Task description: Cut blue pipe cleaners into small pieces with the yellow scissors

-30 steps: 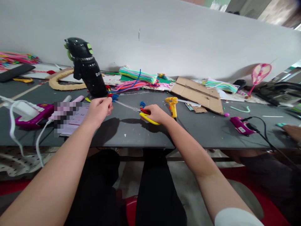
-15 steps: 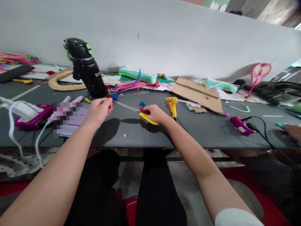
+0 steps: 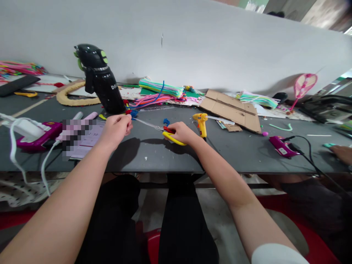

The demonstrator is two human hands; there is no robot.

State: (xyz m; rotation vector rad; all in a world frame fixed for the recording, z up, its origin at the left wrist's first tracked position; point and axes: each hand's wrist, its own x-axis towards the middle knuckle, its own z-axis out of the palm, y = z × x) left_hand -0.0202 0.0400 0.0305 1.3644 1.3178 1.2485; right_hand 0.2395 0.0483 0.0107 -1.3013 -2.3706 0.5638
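As before, yellow-handled scissors (image 3: pixel 175 138) in right grip (image 3: pixel 182 132)

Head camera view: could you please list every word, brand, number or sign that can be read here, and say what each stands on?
"DA", with the rest turned out of sight: on the black bottle.
"2:50", perhaps with a digit hidden before it: on the lit screen.
Too small or blurred to read: the labels on the yellow glue gun and the right-hand purple block.
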